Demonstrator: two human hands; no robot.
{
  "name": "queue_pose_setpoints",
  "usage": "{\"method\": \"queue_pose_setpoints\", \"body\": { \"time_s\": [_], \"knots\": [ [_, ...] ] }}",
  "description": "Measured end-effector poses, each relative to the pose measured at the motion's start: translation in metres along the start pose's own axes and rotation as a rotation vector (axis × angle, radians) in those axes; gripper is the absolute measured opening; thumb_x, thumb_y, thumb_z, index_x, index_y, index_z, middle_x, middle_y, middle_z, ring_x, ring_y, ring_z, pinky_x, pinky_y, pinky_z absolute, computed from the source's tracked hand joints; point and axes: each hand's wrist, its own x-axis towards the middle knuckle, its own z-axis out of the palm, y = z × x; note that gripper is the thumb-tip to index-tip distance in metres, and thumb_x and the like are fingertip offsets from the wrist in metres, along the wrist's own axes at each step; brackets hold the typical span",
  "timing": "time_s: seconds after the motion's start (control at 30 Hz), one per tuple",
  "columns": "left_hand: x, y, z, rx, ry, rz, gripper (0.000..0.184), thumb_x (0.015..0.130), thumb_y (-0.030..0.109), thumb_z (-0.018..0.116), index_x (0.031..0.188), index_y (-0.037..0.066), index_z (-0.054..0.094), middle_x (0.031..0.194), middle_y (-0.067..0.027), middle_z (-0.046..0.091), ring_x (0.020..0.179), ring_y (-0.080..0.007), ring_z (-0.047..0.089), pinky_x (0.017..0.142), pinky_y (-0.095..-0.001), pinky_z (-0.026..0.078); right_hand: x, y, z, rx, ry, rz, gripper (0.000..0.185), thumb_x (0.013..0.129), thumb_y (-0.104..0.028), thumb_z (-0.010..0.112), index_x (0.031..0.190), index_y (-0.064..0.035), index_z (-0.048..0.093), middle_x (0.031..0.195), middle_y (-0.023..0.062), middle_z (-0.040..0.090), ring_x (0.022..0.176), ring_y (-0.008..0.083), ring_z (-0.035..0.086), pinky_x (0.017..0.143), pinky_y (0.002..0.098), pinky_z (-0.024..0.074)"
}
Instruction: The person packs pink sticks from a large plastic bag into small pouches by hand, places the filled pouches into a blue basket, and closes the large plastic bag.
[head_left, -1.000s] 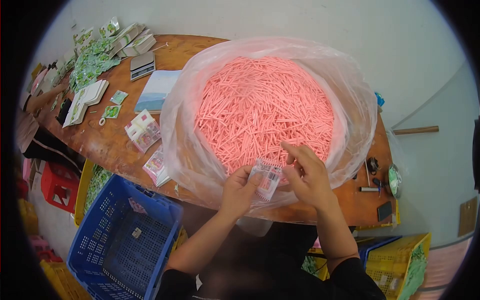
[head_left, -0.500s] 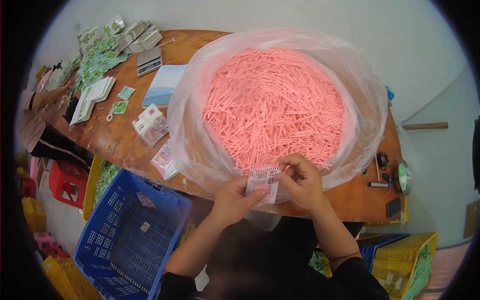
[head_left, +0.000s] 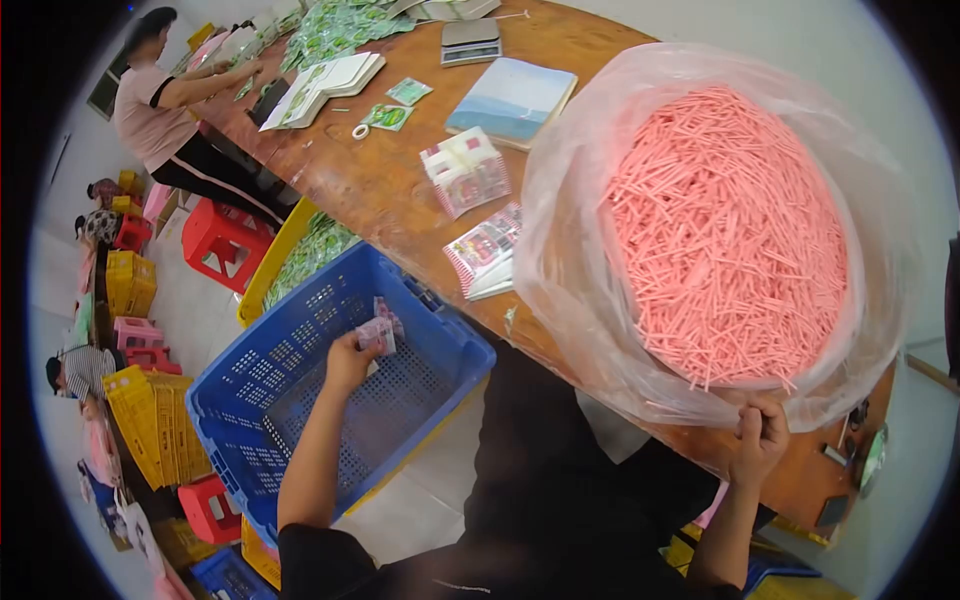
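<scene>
The left hand (head_left: 346, 368) hung over the blue crate (head_left: 225, 365), its grip pinched nearly closed on one end of a small packet (head_left: 377, 334). That packet was thin, flat and glossy, pink and white in print, and overlapped a second packet (head_left: 392, 316) behind it; whether it touched the crate's floor could not be told. The crate was moulded plastic with a thick rim, its walls pierced by rows of slots, its floor a fine mesh.

The right hand (head_left: 762, 437) was at the near edge of the bag (head_left: 565, 230), fingers curled in toward the thumb; how tightly this grip closed, and whether it had hold of the plastic, could not be told. The bag was clear, crumpled film spread into a wide round mouth, full of pink sticks (head_left: 725, 235), slim and straight, heaped at all angles with a few ends poking past the near edge.

The bench (head_left: 375, 190) was polished brown wood with a mottled grain and a curved edge. Just beside the bag lay a block-like stack (head_left: 466, 173) of printed sachets and a flatter, fanned pile (head_left: 487, 252). Beyond them were a smooth blue book (head_left: 514, 98) and a scale (head_left: 470, 42) with a flat square plate.
</scene>
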Motion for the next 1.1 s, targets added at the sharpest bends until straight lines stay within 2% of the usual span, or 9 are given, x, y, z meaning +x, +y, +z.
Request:
{"method": "queue_pose_setpoints", "body": {
  "time_s": [0.07,0.17,0.27,0.37,0.43,0.47,0.6,0.97,1.1],
  "knots": [
    [0.014,-0.051,0.022,0.048,0.019,-0.041,0.015,0.083,0.004,0.072,0.098,0.001,0.072,0.09,-0.0044,0.073,0.076,-0.0101,0.065,0.069,-0.0282,0.052,-0.003,0.004,0.004,-0.026,-0.003,0.004,0.008,0.09,0.004,0.058,0.096,0.0017,0.062,0.091,0.0064,0.058,0.079,0.0118,0.054,0.07,0.0248,0.0437],
    [0.019,-0.059,0.052,-0.172,0.075,-0.01,0.014,0.082,0.006,0.074,0.096,0.002,0.072,0.087,-0.0081,0.073,0.077,-0.0134,0.066,0.068,-0.0294,0.052,-0.002,0.001,-0.002,-0.243,-0.085,-0.294,0.009,0.094,-0.002,0.057,0.101,-0.001,0.062,0.092,0.0057,0.056,0.066,0.0055,0.046,0.057,0.0176,0.0372],
    [-0.023,0.048,0.046,-0.083,0.146,0.496,0.015,0.08,0.008,0.077,0.094,0.003,0.072,0.088,-0.011,0.072,0.078,-0.0189,0.068,0.069,-0.0302,0.053,-0.007,-0.008,-0.002,-0.23,-0.087,-0.307,0.007,0.092,-0.002,0.059,0.099,-0.0017,0.062,0.092,0.0054,0.055,0.066,0.0071,0.047,0.057,0.0193,0.0375],
    [-0.068,0.131,0.039,-0.11,0.069,0.686,0.024,0.072,0.009,0.082,0.095,0.006,0.072,0.091,-0.0102,0.073,0.08,-0.0246,0.07,0.071,-0.0332,0.054,-0.015,-0.027,0.033,-0.177,-0.122,-0.325,0.008,0.083,0.0,0.066,0.091,0.0,0.064,0.084,0.0085,0.059,0.075,0.0155,0.055,0.068,0.0263,0.0447],
    [-0.084,0.168,0.041,-0.201,-0.025,0.901,0.032,0.068,0.01,0.082,0.099,0.01,0.072,0.093,-0.0079,0.073,0.081,-0.0265,0.07,0.07,-0.0353,0.054,-0.018,-0.052,0.073,-0.163,-0.257,-0.411,0.017,0.076,-0.004,0.076,0.09,-0.0014,0.066,0.083,0.009,0.063,0.068,0.0152,0.056,0.06,0.0264,0.0454],
    [-0.091,0.182,0.043,-0.227,-0.053,0.927,0.033,0.067,0.009,0.082,0.098,0.01,0.072,0.093,-0.0075,0.073,0.081,-0.0266,0.07,0.07,-0.0352,0.054,-0.016,-0.067,0.088,-0.195,-0.385,-0.43,0.033,0.069,-0.012,0.086,0.096,-0.005,0.069,0.085,0.0058,0.066,0.06,0.0121,0.055,0.053,0.0249,0.0444],
    [-0.109,0.218,0.057,-0.322,-0.172,1.003,0.037,0.064,0.006,0.083,0.1,0.011,0.071,0.093,-0.0058,0.073,0.081,-0.0258,0.07,0.069,-0.0355,0.053,-0.017,-0.092,0.14,-0.19,-0.621,-0.422,0.045,0.067,-0.02,0.089,0.107,-0.0108,0.07,0.082,0.0008,0.065,0.057,0.0106,0.057,0.049,0.0246,0.0452],
    [-0.136,0.248,0.071,-0.358,-0.199,1.075,0.04,0.066,0.01,0.084,0.103,0.013,0.071,0.095,-0.0024,0.072,0.082,-0.0209,0.07,0.064,-0.0313,0.049,-0.025,-0.077,0.118,-0.1,-0.568,-0.45,0.032,0.069,0.005,0.074,0.097,-0.0098,0.074,0.082,0.0026,0.063,0.054,0.0091,0.056,0.046,0.0233,0.0443],
    [-0.139,0.252,0.075,-0.337,-0.221,1.115,0.037,0.065,0.011,0.086,0.099,0.008,0.072,0.095,-0.0082,0.073,0.081,-0.0238,0.071,0.068,-0.0316,0.053,-0.028,-0.077,0.108,-0.091,-0.544,-0.422,0.032,0.069,0.008,0.072,0.096,-0.009,0.074,0.083,0.0036,0.063,0.054,0.008,0.055,0.046,0.0225,0.0441]
  ]
}}
